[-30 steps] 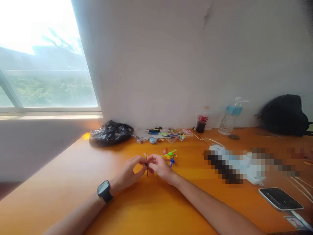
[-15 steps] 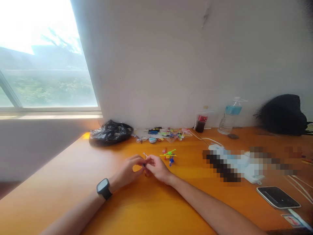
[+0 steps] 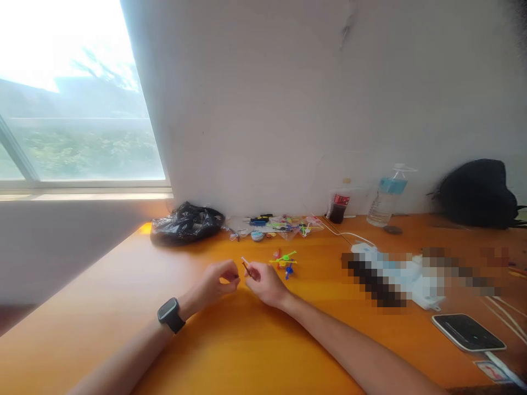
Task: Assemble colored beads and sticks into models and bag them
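My left hand [image 3: 218, 282], with a watch [image 3: 169, 311] on its wrist, is closed in a pinch over the wooden table [image 3: 230, 351]. Between its fingertips shows a small dark piece, too small to name. My right hand [image 3: 267, 282] is closed around a thin stick-like part [image 3: 246, 266], dark along its length with a pale tip pointing up. A small gap separates the two hands. Just beyond my right hand lie several small coloured plastic parts [image 3: 284, 261] in red, green, yellow and blue.
Along the wall sit a black plastic bag [image 3: 185, 224], a spread of small parts and tools [image 3: 267, 225], a dark drink bottle [image 3: 338, 209] and a water bottle [image 3: 381, 206]. To the right are a white power strip [image 3: 424, 293], a phone-like device [image 3: 468, 331] and a black bag [image 3: 473, 192].
My hands were together on the thin part; now my left hand has drawn away to the left with the small dark piece. The stick in my right hand has tilted.
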`<action>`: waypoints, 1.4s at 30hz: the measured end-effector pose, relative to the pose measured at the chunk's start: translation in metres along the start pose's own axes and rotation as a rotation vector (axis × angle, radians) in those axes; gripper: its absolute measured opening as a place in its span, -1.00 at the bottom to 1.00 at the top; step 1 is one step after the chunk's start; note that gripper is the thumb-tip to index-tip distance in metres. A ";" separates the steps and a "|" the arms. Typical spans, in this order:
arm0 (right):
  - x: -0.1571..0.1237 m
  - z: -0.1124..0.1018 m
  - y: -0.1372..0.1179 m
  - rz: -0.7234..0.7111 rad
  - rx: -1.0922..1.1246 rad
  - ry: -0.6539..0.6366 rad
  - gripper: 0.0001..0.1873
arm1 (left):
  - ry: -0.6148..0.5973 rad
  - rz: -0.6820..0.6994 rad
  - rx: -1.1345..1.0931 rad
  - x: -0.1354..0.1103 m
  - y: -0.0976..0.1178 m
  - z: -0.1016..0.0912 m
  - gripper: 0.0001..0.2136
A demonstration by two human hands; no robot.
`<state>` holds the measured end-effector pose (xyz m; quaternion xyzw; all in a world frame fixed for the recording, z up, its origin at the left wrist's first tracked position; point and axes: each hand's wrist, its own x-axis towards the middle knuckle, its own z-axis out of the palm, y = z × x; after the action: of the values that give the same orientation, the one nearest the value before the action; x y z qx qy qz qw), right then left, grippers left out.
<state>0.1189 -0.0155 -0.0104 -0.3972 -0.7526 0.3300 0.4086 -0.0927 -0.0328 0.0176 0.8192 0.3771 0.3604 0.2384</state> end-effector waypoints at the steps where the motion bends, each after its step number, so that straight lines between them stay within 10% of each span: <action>1: -0.001 -0.003 -0.001 -0.024 -0.061 0.004 -0.97 | 0.021 0.017 0.040 0.000 -0.003 -0.003 -0.95; 17: -0.010 -0.015 -0.007 -0.294 -0.619 -0.142 -0.76 | 0.004 0.063 0.229 0.001 -0.042 -0.027 -0.85; 28: 0.012 -0.079 -0.024 0.035 -0.912 -0.056 -0.86 | -0.004 -0.040 0.258 0.001 -0.044 -0.022 -0.73; 37: 0.011 -0.099 -0.016 0.088 -0.819 -0.085 -0.89 | 0.126 0.098 0.259 0.000 -0.030 -0.012 -0.66; 42: 0.015 -0.076 -0.030 -0.011 -0.334 -0.043 -0.85 | 0.175 0.165 0.251 -0.001 0.000 -0.007 -0.73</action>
<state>0.1709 -0.0039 0.0540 -0.4486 -0.8075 0.2064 0.3226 -0.0990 -0.0327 0.0215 0.8362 0.3697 0.3990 0.0700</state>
